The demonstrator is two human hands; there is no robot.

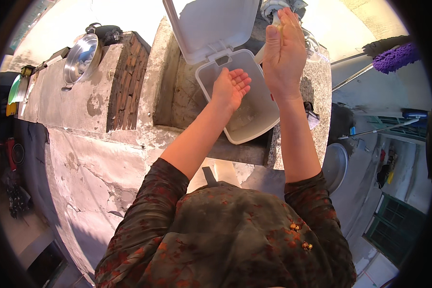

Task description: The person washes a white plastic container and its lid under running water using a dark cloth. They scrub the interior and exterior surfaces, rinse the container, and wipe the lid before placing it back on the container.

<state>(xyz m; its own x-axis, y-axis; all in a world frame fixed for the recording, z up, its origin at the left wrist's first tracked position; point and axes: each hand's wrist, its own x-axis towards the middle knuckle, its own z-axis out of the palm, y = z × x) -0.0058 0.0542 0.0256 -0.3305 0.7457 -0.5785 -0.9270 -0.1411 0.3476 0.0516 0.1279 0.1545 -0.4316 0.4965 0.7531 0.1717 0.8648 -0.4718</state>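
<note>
A pale plastic bin (253, 108) with its hinged lid (216, 27) raised stands in a concrete sink (167, 90). My left hand (232, 86) is over the bin's opening, palm turned up, fingers slightly curled, with nothing in it. Further right and higher in the picture, my right hand (284, 54) is raised flat beside the bin's rim, its fingers extended. Behind its fingertips is a tap area with whitish wrapping (273, 7); whether the fingers touch it cannot be told. The bin's floor looks wet or stained.
On the concrete ledge to the left sits a steel basin (82, 59) with cloth inside, near a brick edge (127, 86). A dark cloth item (311, 115) lies on the sink's right wall. A purple mop head (396, 59) and a large metal basin (335, 167) are at right.
</note>
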